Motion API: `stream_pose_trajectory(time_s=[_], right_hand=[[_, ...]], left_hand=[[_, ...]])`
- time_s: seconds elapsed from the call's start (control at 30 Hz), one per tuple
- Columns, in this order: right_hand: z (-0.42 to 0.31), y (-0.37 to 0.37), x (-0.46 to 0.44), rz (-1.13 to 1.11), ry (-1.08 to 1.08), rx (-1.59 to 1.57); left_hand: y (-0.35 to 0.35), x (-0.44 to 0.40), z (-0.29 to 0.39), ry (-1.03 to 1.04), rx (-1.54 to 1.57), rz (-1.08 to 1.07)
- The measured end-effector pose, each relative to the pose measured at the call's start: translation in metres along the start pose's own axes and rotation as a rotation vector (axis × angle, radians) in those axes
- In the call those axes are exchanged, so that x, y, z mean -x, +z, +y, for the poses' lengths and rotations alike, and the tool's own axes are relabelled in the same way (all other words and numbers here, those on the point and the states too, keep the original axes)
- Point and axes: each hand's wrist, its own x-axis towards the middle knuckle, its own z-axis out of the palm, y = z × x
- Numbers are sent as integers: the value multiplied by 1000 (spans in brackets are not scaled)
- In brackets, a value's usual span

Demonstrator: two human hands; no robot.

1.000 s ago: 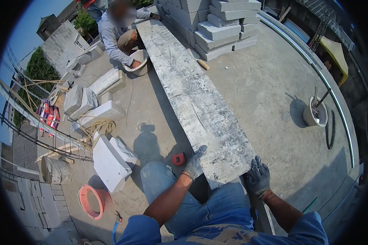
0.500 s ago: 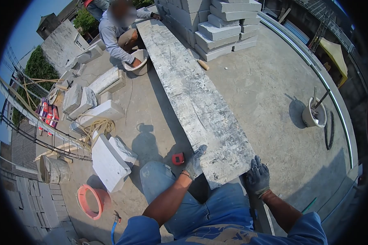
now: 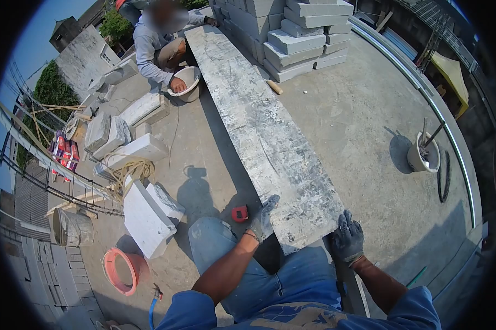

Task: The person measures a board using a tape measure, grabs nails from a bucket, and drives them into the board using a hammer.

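A long, wide plank (image 3: 264,132), smeared with white and grey, stretches from my lap to the far end of the floor. My left hand (image 3: 263,220), in a grey glove, grips the plank's left edge near its close end, thumb on top and fingers hidden underneath. At the near right corner my right hand (image 3: 348,236), in a dark grey glove, is closed about the plank's edge; the contact is partly hidden. A red tape measure (image 3: 239,213) lies on the floor beside my left hand.
A co-worker (image 3: 154,49) crouches at the plank's far end, one hand in a bucket (image 3: 190,91). Pale blocks (image 3: 297,41) are stacked beyond. A bucket with tools (image 3: 424,154) stands at right, an orange bucket (image 3: 124,272) at left, near loose white slabs (image 3: 149,220).
The co-worker's hand in the bucket has risen slightly toward its rim. My hands and the plank have hardly moved.
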Motion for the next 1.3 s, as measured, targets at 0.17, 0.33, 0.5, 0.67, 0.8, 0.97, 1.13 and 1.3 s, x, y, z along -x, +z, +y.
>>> stream_pose_trajectory(time_s=[0.17,0.33,0.5,0.67,0.8,0.97,1.13,1.3], right_hand=[[6,9,6,5,18,-33],[8,12,7,-10,-19,18],[9,14,9,-5,-23,11],[3,3,3,30,-21,21],[3,5,0,9,-62,11],[4,9,5,-13,16,-92],[9,14,7,34,-32,-36],[8,15,7,34,-38,-20]], left_hand=[[3,0,0,46,-91,50],[6,2,1,38,-85,58],[-4,0,-3,49,-53,4],[20,9,4,42,-80,59],[5,3,-1,46,-102,3],[6,5,0,63,-120,-16],[-22,-21,-15,34,-1,-111],[-10,-13,-11,35,-10,-35]])
